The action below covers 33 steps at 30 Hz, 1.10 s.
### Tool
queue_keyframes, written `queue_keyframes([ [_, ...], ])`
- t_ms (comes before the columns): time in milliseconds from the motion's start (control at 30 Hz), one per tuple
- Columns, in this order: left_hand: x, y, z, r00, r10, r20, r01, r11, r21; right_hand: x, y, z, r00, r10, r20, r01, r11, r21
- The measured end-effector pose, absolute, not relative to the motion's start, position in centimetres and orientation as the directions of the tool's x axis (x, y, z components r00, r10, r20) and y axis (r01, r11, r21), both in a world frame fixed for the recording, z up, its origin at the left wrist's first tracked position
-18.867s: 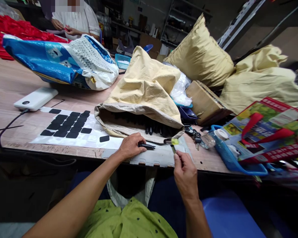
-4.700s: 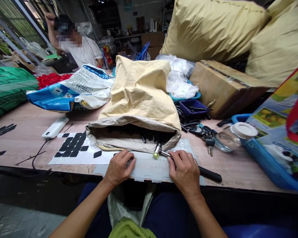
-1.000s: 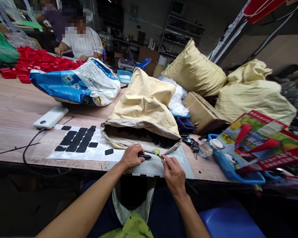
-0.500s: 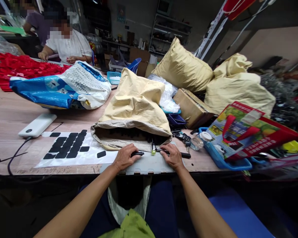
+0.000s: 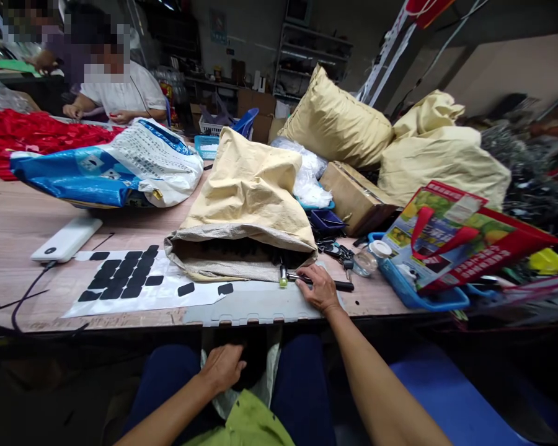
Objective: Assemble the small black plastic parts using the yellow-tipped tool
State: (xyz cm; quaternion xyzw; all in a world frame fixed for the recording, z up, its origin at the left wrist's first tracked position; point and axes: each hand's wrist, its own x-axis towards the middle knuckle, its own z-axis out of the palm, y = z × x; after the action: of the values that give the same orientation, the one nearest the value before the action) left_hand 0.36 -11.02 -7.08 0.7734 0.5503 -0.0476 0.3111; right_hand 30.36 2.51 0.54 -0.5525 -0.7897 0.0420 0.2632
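Note:
My left hand [image 5: 223, 367] is low between my knees, over the dark mouth of a pale bag [image 5: 272, 359]; its fingertips are lost in shadow, so any held item is hidden. On the table my right hand [image 5: 319, 287] has its fingers around the handle of a small hammer [image 5: 283, 277], whose head lies left of the hand at the mouth of a beige cloth sack [image 5: 255, 179]. Under it is a grey board [image 5: 260, 303]. Black rounded pieces [image 5: 121, 275] lie in rows on a white sheet [image 5: 160, 300], with two loose ones towards its right end.
A white power bank [image 5: 66, 238] with a cable sits at the left. Behind it are a blue and white bag [image 5: 106, 167] and red material [image 5: 41, 133]. A blue basket [image 5: 413, 297] and a red printed bag [image 5: 451, 238] stand right. A person in white sits across.
My left hand has moved from the board down over the bag between my knees. Another black piece now lies at the white sheet's right end. My right hand stays at the hammer.

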Motion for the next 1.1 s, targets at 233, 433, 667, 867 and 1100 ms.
queue_keyframes([
  [233,1.9,-4.3,2.5,0.531,0.844,-0.071,0.622,-0.332,0.709,30.2,2.5,0.6,-0.251,0.889,0.382,0.855,0.389,-0.344],
  [433,1.7,7.3,6.0,-0.116,0.993,0.019,0.895,0.096,0.435,30.4,2.5,0.6,-0.248,0.893,0.375,0.854,0.384,-0.351],
  [667,2.5,9.5,5.0,-0.167,0.983,-0.070,0.922,0.181,0.343,30.3,2.4,0.8,-0.243,0.891,0.382,0.855,0.383,-0.348],
  [867,1.0,6.6,5.2,-0.170,0.985,-0.039,0.907,0.172,0.385,30.3,2.5,0.7,-0.243,0.892,0.382,0.858,0.382,-0.345],
  [1100,-0.2,1.6,3.7,0.320,0.947,0.024,0.829,-0.292,0.477,30.5,2.5,0.5,-0.259,0.887,0.382,0.844,0.401,-0.357],
])
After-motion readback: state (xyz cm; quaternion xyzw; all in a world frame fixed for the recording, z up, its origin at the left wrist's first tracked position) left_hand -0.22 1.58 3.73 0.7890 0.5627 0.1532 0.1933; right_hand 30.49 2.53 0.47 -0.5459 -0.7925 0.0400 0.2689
